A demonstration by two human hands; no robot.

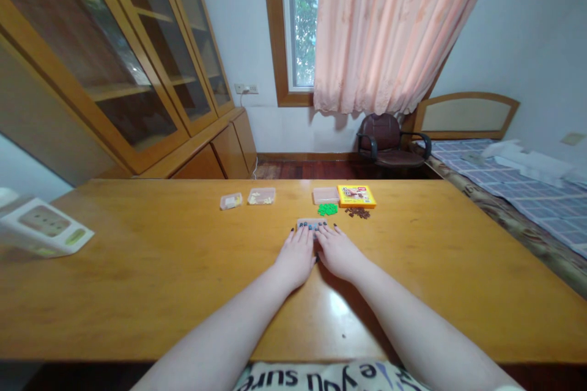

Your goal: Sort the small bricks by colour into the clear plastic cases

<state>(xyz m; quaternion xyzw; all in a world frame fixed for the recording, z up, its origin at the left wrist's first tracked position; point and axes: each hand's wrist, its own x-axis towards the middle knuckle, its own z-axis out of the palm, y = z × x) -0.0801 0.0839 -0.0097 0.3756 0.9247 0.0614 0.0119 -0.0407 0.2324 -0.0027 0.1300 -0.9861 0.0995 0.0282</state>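
Observation:
Both my hands lie side by side at the middle of the table, palms down. My left hand (297,256) has its fingers stretched forward onto a small clear plastic box (312,220). From the other side, my right hand (338,252) rests its outstretched fingertips on the same box. My fingers cover much of the box, so what it contains is hard to make out. Just beyond it is a heap of bright green pieces (327,209). To the right of that lies a scatter of dark brown pieces (358,212).
A yellow box (356,196) lies behind the brown pieces, beside a clear tray (325,195). Farther left are a clear box with pale pieces (261,196) and a smaller clear box (230,201). A white device (48,227) stands at the table's left end.

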